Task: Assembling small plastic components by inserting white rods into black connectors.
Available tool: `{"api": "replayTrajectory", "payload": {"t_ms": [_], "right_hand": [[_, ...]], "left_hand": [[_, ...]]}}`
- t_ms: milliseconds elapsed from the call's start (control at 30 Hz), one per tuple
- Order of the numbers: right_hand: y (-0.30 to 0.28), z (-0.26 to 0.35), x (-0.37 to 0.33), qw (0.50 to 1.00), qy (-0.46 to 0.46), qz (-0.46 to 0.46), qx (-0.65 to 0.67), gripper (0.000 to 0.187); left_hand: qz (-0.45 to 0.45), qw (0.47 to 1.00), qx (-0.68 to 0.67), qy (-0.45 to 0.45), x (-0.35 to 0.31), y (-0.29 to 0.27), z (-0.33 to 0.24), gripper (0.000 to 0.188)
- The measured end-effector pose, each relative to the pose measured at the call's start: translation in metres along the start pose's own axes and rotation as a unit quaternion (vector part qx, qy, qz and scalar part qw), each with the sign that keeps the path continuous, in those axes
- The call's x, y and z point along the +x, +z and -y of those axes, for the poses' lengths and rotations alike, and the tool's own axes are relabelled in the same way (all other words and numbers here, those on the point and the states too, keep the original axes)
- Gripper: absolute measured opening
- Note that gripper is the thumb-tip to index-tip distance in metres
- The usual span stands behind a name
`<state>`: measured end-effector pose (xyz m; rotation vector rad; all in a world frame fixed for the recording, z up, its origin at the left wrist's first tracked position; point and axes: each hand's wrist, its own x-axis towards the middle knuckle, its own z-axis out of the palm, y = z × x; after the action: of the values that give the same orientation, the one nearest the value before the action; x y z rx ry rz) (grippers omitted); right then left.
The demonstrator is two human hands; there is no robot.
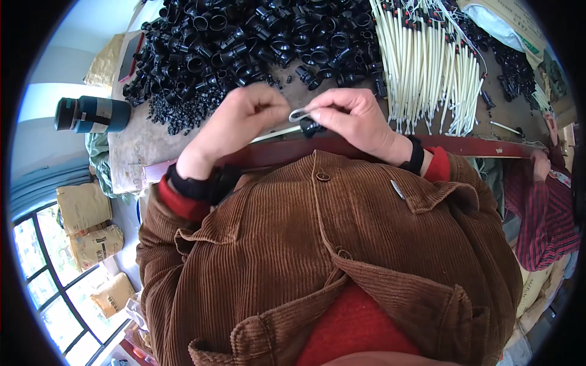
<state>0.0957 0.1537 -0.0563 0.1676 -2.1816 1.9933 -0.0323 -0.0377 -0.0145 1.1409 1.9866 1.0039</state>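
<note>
Two hands met just above the middle of the frame, over the near edge of the surface (pixel 131 152). Toward the left, the left hand (pixel 235 125) was closed narrow, its fingertips pinched on one end of a thin white wire (pixel 298 114) that bent into a small loop between the hands. Just right of it, the right hand (pixel 357 119) was likewise pinched shut on the loop's other side, with a small black plastic fitting (pixel 310 127) directly beneath its fingers; whether the fitting was gripped or only hung on the wire could not be told. Judging by its slimness, the wire looked light and springy, flexible enough to bend yet apt to slip, best held close to the end. The fitting seemed hard, light and smooth, easiest taken around its body. Behind, a heap of black fittings (pixel 244 43) filled the upper centre, and white wired pieces (pixel 427 67) lay in rows at upper right.
</note>
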Motion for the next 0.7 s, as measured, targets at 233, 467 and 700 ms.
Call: {"api": "replayTrajectory", "payload": {"t_ms": [233,467,700], "right_hand": [[-0.009,-0.011,0.005,0.977,0.146,-0.089,0.125,0.010],[-0.008,-0.009,0.003,0.974,0.172,-0.091,0.119,0.011],[-0.008,-0.004,-0.007,0.993,0.069,-0.093,-0.013,0.014]], "left_hand": [[-0.094,0.898,0.420,0.092,0.042,0.003,0.033,0.014],[-0.044,0.833,0.547,0.067,0.053,0.020,0.019,0.014],[-0.069,0.849,0.499,0.161,0.042,0.021,0.029,0.015]]}}
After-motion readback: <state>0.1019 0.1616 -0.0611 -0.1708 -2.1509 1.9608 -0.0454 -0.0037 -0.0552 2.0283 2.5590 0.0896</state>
